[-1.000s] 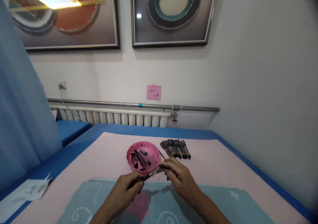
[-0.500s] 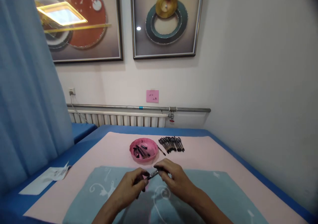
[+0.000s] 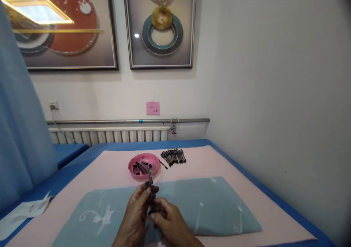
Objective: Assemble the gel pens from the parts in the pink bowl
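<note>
Two hands meet on one black pen (image 3: pixel 150 174), which points up in view, in front of the bowl's near right side. The left hand (image 3: pixel 137 207) has thumb and fingertips pinched around the pen's middle; the right hand (image 3: pixel 172 220) has its fingers curled in, thumb pressed at the lower end, partly hidden.

Beyond them sits a pink bowl (image 3: pixel 157 167) with dark pen parts inside; a loose pen (image 3: pixel 163 164) lies by its right side, near a row of pens (image 3: pixel 173 157). The blue-green cloth (image 3: pixel 208 206) stretches right of the hands, its far edge short of the bowl. Around it, the pink sheet (image 3: pixel 201 166) runs out to the bed's blue edge (image 3: pixel 246 178).
</note>
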{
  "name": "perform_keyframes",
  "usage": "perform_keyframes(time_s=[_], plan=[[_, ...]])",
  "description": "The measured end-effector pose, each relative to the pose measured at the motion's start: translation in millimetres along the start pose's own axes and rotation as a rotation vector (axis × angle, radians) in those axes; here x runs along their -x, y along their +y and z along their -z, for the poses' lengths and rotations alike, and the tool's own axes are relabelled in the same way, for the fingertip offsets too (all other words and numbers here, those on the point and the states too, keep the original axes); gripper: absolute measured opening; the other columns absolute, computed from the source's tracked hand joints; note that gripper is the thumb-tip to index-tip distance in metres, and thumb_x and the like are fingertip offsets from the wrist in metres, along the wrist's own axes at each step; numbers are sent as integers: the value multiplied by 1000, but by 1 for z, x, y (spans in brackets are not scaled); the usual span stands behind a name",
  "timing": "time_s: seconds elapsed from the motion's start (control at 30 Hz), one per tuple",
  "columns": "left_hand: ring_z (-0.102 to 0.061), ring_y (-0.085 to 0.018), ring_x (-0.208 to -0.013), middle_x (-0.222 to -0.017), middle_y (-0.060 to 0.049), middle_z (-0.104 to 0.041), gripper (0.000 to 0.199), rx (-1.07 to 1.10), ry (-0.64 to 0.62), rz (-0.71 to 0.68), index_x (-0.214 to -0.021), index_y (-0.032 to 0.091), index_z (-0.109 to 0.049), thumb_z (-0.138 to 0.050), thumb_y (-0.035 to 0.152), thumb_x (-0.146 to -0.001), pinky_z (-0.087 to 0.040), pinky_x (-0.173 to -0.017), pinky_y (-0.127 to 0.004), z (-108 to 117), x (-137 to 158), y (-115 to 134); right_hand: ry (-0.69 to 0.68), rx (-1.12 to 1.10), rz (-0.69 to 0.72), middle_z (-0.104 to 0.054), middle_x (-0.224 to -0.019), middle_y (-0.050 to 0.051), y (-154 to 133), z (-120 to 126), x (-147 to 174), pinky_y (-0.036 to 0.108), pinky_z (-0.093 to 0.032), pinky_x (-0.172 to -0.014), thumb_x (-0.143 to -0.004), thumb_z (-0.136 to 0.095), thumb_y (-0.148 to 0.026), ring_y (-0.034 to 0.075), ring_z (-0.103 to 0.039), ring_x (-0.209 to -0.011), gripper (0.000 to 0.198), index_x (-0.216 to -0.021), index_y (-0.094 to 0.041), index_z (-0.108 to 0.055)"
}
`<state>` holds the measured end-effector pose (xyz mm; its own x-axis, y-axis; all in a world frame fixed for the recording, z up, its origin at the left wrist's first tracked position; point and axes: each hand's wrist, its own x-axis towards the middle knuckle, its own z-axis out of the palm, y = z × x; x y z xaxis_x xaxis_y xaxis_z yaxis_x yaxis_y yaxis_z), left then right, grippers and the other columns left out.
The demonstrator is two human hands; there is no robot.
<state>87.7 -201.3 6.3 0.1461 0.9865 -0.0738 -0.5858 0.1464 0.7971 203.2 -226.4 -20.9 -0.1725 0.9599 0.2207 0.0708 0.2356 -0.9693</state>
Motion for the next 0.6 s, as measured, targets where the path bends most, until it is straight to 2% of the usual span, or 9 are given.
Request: perform_keyframes(time_s=[0.1, 0.2, 0.3, 0.37, 0.47, 0.53, 0.6], plan=[[-62, -15, -67, -85, -4, -70, 31, 63, -7, 33, -88, 17, -63, -75, 31, -62, -47, -64, -29, -7, -9, -15, 54, 4, -33, -57, -68, -3, 4, 1, -6, 21, -41, -54, -68, -52, -19, 12, -52, -60, 20, -87, -20, -61], [-63, -18, -83, -96, -7, -69, 34, -52, 14, -4, -92, 17, -65, -74, 32, -63, -47, -73, -29, -7, -26, -16, 83, 32, -144, -49, -57, -6, 13, 20, -17, 20, -35, -43, -72, -49, -24, 9, -43, -45, 20, -88, -20, -59], [-62, -19, -90, -96, -9, -69, 36, -298, 23, -77, -93, 16, -67, -72, 36, -64, -45, -76, -27, -3, -49, -8, 196, 205, -197, -50, -57, -5, 20, 58, -36, 20, -35, -41, -74, -47, -26, 9, -44, -44, 20, -87, -19, -59], [-62, -18, -76, -85, -7, -70, 37, -448, 23, -126, -95, 16, -66, -67, 41, -68, -46, -67, -26, 1, -63, -8, 279, 460, -184, -54, -59, -2, 24, 89, -55, 21, -37, -42, -75, -44, -27, 11, -47, -46, 21, -84, -18, -61], [-56, -16, -57, -72, -5, -67, 36, -663, 56, -189, -98, 17, -64, -56, 43, -76, -43, -54, -27, 9, -75, -27, 341, 590, -164, -59, -63, 1, 32, 134, -89, 24, -42, -52, -72, -45, -21, 14, -54, -56, 18, -75, -17, -62], [-60, -20, -65, -76, -7, -69, 30, -766, 117, -235, -92, 20, -66, -55, 42, -75, -45, -61, -29, 16, -76, -48, 371, 663, -158, -62, -67, 3, 39, 155, -111, 24, -42, -55, -72, -44, -18, 15, -56, -61, 19, -75, -17, -63], [-64, -24, -83, -87, -7, -72, 19, -823, 73, -307, -81, 25, -68, -62, 38, -69, -46, -78, -31, 21, -76, -68, 388, 728, -155, -64, -72, 5, 48, 167, -130, 24, -42, -57, -73, -44, -16, 16, -57, -64, 21, -77, -17, -64]])
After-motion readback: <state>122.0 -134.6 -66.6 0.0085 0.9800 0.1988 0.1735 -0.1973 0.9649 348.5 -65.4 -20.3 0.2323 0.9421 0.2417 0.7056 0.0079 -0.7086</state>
